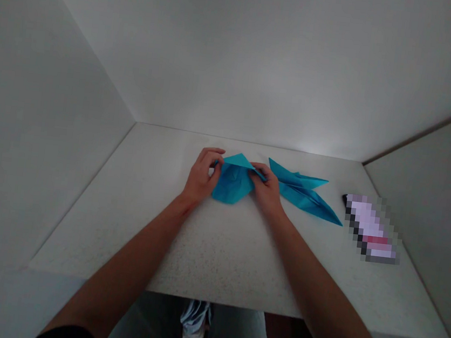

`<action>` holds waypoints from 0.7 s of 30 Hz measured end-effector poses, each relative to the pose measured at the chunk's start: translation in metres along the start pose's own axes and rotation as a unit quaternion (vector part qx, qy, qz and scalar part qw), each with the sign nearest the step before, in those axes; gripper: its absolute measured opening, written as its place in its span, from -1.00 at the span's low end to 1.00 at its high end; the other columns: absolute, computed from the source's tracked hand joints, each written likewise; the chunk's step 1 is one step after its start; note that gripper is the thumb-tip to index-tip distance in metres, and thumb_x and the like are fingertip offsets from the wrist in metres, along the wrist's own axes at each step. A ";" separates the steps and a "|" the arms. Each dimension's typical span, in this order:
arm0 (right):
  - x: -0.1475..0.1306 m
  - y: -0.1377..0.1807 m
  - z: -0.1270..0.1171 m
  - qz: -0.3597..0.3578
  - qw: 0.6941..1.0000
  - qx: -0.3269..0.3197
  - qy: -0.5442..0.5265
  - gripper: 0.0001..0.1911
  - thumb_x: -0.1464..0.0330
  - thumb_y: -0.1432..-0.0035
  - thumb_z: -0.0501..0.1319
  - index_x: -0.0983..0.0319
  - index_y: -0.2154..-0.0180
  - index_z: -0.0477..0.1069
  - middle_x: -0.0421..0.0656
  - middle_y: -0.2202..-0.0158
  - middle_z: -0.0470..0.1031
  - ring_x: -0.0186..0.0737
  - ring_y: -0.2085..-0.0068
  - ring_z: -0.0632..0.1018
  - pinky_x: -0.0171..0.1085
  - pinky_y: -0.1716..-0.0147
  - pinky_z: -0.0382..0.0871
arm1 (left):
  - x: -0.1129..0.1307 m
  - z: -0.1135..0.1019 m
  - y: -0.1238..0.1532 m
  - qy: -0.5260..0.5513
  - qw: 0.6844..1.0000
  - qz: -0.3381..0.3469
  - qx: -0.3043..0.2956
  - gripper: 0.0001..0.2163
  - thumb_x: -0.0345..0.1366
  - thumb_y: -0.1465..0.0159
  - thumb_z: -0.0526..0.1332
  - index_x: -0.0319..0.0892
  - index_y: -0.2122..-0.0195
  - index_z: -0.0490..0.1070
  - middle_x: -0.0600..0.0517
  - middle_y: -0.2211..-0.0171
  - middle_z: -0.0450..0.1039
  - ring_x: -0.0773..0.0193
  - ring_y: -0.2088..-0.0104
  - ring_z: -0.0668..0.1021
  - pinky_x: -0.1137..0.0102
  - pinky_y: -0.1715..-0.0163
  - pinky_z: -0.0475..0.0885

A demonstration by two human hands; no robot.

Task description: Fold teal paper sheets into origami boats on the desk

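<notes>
Between my two hands is a sheet of blue folded paper (pixel 234 186), its top part bent into a pointed flap. My left hand (pixel 205 175) pinches the paper's left corner between thumb and fingers. At the opposite corner, my right hand (pixel 266 187) grips the paper, thumb below and fingers behind. Just right of that hand lies another blue folded paper piece (pixel 304 191) with long pointed ends, flat on the white table.
The white table (pixel 121 222) is bounded by a back wall (pixel 256 75) and side panels. A phone-like object (pixel 371 229), pixelated, lies at the right. The table's front edge runs above my legs (pixel 234 335).
</notes>
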State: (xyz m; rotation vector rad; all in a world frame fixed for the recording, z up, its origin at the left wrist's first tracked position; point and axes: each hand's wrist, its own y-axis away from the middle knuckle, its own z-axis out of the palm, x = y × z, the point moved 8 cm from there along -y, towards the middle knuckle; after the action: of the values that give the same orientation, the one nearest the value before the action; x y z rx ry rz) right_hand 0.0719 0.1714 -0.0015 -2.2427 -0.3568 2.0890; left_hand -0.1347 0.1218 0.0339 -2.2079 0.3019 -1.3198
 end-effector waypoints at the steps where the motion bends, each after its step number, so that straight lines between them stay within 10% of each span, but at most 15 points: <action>1: -0.001 0.000 0.000 -0.004 1.000 0.001 -0.001 -0.74 0.12 -0.19 0.37 0.11 0.15 0.60 -0.17 0.22 0.65 -0.09 0.16 0.62 -0.11 0.08 0.57 | 0.003 0.001 0.000 -0.013 1.000 0.009 -0.011 -0.88 -0.41 -0.43 0.13 -0.09 0.12 0.43 -0.11 -0.14 0.51 0.18 -0.11 0.59 0.23 0.00 0.61; 21: -0.014 0.013 0.019 -0.056 0.995 -0.068 -0.055 -0.56 0.02 -0.31 0.35 0.00 -0.15 0.48 -0.06 -0.19 0.63 0.02 -0.20 0.63 -0.01 -0.05 0.61 | -0.020 0.002 0.009 -0.094 0.986 -0.138 0.001 -0.69 -0.33 -0.23 0.33 -0.05 0.03 0.32 0.02 0.22 0.55 0.20 0.36 0.56 0.26 0.29 0.48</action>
State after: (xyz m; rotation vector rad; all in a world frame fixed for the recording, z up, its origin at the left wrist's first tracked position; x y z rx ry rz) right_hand 0.0535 0.1537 0.0080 -2.1254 -0.6348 2.1949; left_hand -0.1418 0.1237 0.0133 -2.4166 -0.0790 -1.2331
